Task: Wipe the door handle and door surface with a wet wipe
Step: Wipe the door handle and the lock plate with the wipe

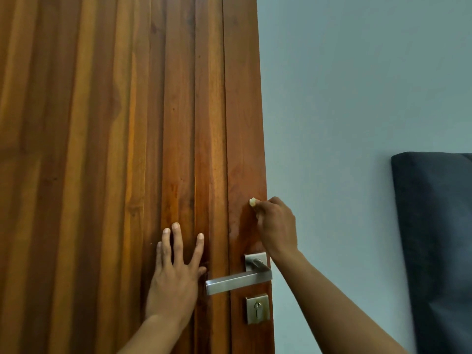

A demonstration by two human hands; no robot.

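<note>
Right hand (277, 226) pinches balled wet wipe (252, 202) against door (115, 149) near its right edge, above handle (237, 281). Left hand (176, 274) flat, fingers spread, bracing door. We judge: press firm, stroke along grain, then do handle.

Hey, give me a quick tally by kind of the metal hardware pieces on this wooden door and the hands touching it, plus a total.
Lever handle with its square plate: 1
Keyhole plate: 1
Hands on the door: 2, the left hand flat, the right hand pressing a wadded wipe
Total: 4
</note>
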